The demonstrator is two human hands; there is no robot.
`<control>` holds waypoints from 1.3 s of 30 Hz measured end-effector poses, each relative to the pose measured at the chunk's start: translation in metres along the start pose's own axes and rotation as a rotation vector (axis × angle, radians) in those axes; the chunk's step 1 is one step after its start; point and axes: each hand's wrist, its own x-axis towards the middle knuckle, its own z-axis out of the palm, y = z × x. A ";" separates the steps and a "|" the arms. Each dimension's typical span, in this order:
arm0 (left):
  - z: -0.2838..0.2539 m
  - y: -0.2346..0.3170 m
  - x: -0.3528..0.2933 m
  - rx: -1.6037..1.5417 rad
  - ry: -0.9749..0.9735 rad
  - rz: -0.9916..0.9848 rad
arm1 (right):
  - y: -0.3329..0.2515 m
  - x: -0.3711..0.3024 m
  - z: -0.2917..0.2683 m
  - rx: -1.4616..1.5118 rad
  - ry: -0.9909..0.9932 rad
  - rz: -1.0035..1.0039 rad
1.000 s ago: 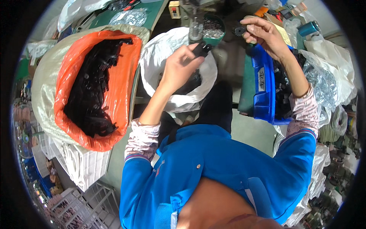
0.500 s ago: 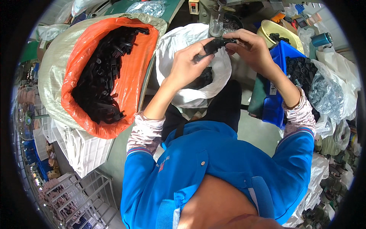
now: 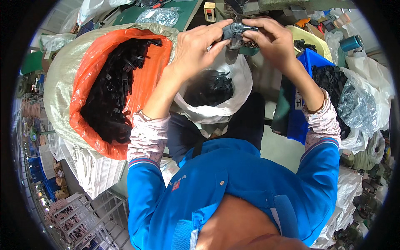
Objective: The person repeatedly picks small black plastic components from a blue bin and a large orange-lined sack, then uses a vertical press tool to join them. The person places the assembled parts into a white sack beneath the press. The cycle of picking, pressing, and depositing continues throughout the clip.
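Observation:
A small black plastic part (image 3: 236, 28) with a round boss and a narrow end is between my two hands. My left hand (image 3: 199, 46) grips its wider left end, thumb below and fingers above. The narrow right end is pinched in the fingertips of my right hand (image 3: 275, 41). Directly beneath the part stands a metal post (image 3: 232, 55), and a dark machine tool (image 3: 234, 6) comes down just behind it. Whether the part touches the post or the tool I cannot tell. A white sack (image 3: 208, 113) holding black parts (image 3: 214, 87) stands open below my hands.
On the left a large sack with an orange liner (image 3: 160, 79) holds many black parts. To the right are a blue bin (image 3: 296, 121) and a yellow tub (image 3: 318, 43), both with black parts. A clear bag of small pieces (image 3: 157, 17) lies on the green table (image 3: 191, 7).
Both hands have moved away from me with the black part, up to the machine post and tool. The part is turned so its round boss shows. More of the white sack's contents is visible.

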 end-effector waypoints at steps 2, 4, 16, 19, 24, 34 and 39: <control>0.001 -0.001 0.006 -0.020 -0.050 -0.053 | 0.004 0.000 0.000 0.146 -0.002 0.145; -0.001 0.001 0.010 -0.037 -0.074 -0.072 | 0.006 -0.001 0.000 0.261 -0.022 0.217; -0.010 -0.008 0.033 -0.142 -0.438 -0.320 | 0.023 0.007 -0.002 0.355 -0.270 0.507; -0.011 -0.011 0.029 -0.123 -0.457 -0.286 | 0.020 0.010 -0.005 0.367 -0.329 0.550; -0.027 -0.004 0.004 -0.226 -0.311 -0.434 | 0.021 0.014 -0.011 0.458 -0.356 0.570; -0.029 -0.005 0.008 -0.208 -0.432 -0.486 | 0.141 -0.022 0.067 -0.575 -0.265 0.584; -0.022 -0.013 0.004 -0.159 -0.346 -0.278 | 0.169 -0.045 0.075 -0.636 0.023 0.455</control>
